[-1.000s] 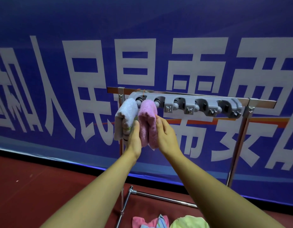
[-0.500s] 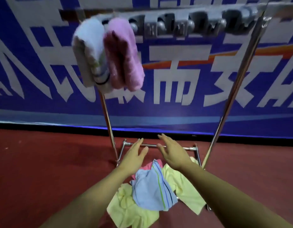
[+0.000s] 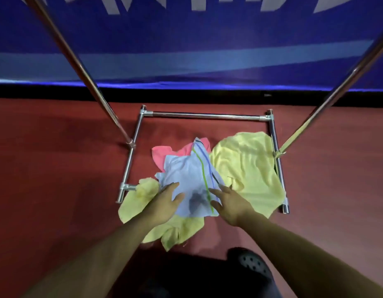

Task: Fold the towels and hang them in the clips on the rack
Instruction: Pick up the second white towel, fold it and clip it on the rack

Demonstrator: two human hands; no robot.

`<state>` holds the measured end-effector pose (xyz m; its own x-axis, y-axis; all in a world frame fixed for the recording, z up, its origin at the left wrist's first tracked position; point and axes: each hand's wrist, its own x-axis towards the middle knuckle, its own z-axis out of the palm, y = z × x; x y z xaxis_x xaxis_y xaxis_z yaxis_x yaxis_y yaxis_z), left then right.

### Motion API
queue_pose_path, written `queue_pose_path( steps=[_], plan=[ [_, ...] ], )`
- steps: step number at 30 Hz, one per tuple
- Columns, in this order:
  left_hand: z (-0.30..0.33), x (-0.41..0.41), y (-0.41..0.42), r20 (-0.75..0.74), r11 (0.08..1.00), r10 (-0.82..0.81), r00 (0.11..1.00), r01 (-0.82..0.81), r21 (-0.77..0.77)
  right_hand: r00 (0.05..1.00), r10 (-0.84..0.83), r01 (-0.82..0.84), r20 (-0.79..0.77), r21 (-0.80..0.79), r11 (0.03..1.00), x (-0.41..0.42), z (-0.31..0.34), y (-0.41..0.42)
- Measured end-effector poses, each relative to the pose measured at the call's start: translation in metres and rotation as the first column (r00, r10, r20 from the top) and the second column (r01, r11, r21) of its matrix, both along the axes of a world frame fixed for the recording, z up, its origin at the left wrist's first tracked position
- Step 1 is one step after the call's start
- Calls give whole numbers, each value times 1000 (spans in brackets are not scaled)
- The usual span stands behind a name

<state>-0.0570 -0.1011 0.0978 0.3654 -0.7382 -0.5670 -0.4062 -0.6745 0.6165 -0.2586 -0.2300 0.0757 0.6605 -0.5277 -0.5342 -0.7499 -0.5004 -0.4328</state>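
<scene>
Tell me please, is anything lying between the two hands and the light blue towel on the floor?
Nothing visible does. The light blue striped towel lies on top of the heap, above the pink and yellow cloths, and the left hand and right hand are already at its near edge, fingers straight.

light blue towel (image 3: 186,171): pale blue with green, blue and dark stripes along one side | pink towel (image 3: 161,152): plain coral pink | right yellow towel (image 3: 248,166): plain pale yellow | left yellow towel (image 3: 143,194): same pale yellow | rack frame (image 3: 205,115): shiny silver | floor (image 3: 57,168): dull red | banner (image 3: 186,39): deep blue, white lettering, paler blue band | shoe (image 3: 253,265): black, perforated
</scene>
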Motion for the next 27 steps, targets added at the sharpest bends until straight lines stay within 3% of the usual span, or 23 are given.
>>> queue_pose_path(
  steps=[5, 9, 17, 19, 24, 27],
  plan=[
    [-52, 5, 15, 5, 994, -24, 1000, 23, 105, 997, -20, 28, -76, 115, 993, 9, -64, 9],
    [-65, 7, 22, -5, 993, -14, 1000, 15, 115, 993, -85, 94, -83, 111, 989, 19, -83, 14],
    [-52, 2, 14, -9, 998, -3, 1000, 3, 57, 955, -283, 259, 90, 210, 943, 26, -82, 17],
    [-51, 0, 11, -3, 999, -11, 1000, 11, 44, 921, -354, 337, 164, 125, 933, 25, -80, 17],
    [-66, -11, 8, -2, 998, -11, 1000, 11, 67, 941, -327, 335, -90, 82, 939, 20, -86, 7],
    [-77, -20, 11, -10, 995, -28, 1000, 29, 93, 942, -331, 335, 63, -69, 940, 15, -92, 16]
  ],
)
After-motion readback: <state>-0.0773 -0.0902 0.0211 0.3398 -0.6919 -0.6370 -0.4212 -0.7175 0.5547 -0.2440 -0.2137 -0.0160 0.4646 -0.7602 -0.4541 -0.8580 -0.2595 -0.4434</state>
